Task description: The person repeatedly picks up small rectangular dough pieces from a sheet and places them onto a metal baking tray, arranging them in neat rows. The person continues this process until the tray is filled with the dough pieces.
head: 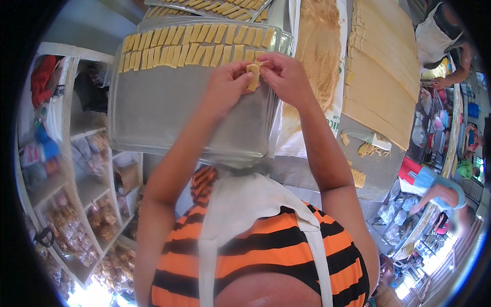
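Between the thumb and fingers of my left hand (230, 84) is a short flat strip of pale dough (252, 78), raised over the right side of a metal baking tray (184, 109). My right hand (285, 76) pinches at the upper right edge of that same strip; the exact contact is partly hidden by the fingers. Two rows of similar dough strips (178, 55) lie across the far part of the tray. The last strips at the right end are partly covered by my hands. Bare metal shows on the near half of the tray.
Beyond stands another tray (207, 13) of strips. To the right are a floury cloth sack (318, 57), a large sheet of cut dough (379, 76), a white-handled knife (378, 142) and dough scraps (370, 150). Shelves (74, 111) hold bagged goods at left; other people (447, 192) are at right.
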Demonstrator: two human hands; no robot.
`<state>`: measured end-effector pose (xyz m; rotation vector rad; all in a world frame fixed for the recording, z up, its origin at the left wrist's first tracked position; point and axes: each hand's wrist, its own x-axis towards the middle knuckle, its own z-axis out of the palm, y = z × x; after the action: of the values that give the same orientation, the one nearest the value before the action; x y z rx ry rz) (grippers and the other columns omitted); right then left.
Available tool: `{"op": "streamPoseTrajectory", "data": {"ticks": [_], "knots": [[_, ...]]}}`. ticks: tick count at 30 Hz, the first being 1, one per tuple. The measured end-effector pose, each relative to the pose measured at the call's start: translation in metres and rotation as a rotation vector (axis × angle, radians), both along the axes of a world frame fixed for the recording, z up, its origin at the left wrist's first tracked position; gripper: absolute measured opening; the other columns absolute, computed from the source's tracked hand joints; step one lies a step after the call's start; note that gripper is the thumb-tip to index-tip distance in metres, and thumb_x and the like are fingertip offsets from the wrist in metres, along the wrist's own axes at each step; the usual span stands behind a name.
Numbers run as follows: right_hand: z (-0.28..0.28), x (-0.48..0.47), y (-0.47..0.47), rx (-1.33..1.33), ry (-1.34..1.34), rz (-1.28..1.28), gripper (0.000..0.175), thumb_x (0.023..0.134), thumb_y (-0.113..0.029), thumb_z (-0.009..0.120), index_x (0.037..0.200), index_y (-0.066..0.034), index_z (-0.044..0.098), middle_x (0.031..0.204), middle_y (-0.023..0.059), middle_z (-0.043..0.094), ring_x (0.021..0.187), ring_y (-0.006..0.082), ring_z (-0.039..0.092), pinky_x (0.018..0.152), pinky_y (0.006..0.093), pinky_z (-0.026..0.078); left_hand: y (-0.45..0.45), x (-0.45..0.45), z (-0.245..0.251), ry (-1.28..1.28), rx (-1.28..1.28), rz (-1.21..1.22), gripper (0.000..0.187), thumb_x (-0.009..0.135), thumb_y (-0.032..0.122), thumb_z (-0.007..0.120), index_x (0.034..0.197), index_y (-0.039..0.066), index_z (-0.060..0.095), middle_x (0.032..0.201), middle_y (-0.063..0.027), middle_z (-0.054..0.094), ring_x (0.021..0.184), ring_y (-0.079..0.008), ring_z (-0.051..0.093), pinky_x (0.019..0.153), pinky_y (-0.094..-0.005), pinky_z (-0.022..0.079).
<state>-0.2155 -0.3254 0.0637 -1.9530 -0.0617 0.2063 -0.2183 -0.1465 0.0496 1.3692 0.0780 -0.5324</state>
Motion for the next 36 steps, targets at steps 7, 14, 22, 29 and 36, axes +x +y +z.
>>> {"op": "streamPoseTrajectory", "data": {"ticks": [7,14,22,29,36], "knots": [[-0.009,0.000,-0.008,-0.193,-0.264,-0.046,0.029,0.083,-0.010,0.068,0.112,-0.0056,0.067,0.086,0.0094,0.070,0.072,0.0161,0.066,0.069,0.0289,0.053,0.007,-0.001,-0.003,-0.113,0.123,-0.133,0.024,0.094,0.009,0.061,0.114,-0.004,0.064,0.095,-0.0064,0.068,0.086,-0.0122,0.065,0.078,-0.0263,0.052],[-0.014,0.024,0.002,-0.568,-0.473,-0.304,0.026,0.082,-0.016,0.067,0.107,-0.0076,0.069,0.099,0.0134,0.069,0.077,0.0240,0.067,0.070,0.0356,0.053,0.095,-0.006,0.015,-0.479,0.541,-0.177,0.023,0.089,0.010,0.066,0.110,0.001,0.066,0.092,-0.0067,0.068,0.085,-0.0118,0.064,0.077,-0.0259,0.051],[0.003,-0.026,0.072,-0.370,-0.301,-0.389,0.026,0.084,-0.014,0.070,0.109,-0.0050,0.068,0.094,0.0059,0.067,0.075,0.0150,0.060,0.070,0.0297,0.049,0.306,0.041,0.015,-0.414,0.695,0.223,0.023,0.084,0.015,0.073,0.102,0.003,0.067,0.085,-0.0067,0.069,0.078,-0.0138,0.065,0.072,-0.0271,0.051],[0.002,-0.060,0.139,-0.346,-0.286,-0.477,0.026,0.084,-0.009,0.071,0.109,-0.0038,0.068,0.094,0.0054,0.067,0.077,0.0130,0.058,0.070,0.0266,0.047,0.353,0.077,0.003,-0.674,1.083,0.021,0.023,0.079,0.017,0.075,0.097,0.004,0.068,0.087,-0.0086,0.068,0.081,-0.0209,0.067,0.069,-0.0331,0.051],[0.017,-0.111,0.138,-0.349,0.002,-0.746,0.028,0.089,-0.011,0.069,0.117,-0.0039,0.065,0.081,0.0012,0.065,0.072,0.0089,0.058,0.067,0.0242,0.047,0.327,0.025,0.091,0.023,-0.207,-0.214,0.013,0.079,0.014,0.072,0.084,0.003,0.068,0.078,-0.0037,0.057,0.067,-0.0137,0.056,0.057,-0.0280,0.043]]}}
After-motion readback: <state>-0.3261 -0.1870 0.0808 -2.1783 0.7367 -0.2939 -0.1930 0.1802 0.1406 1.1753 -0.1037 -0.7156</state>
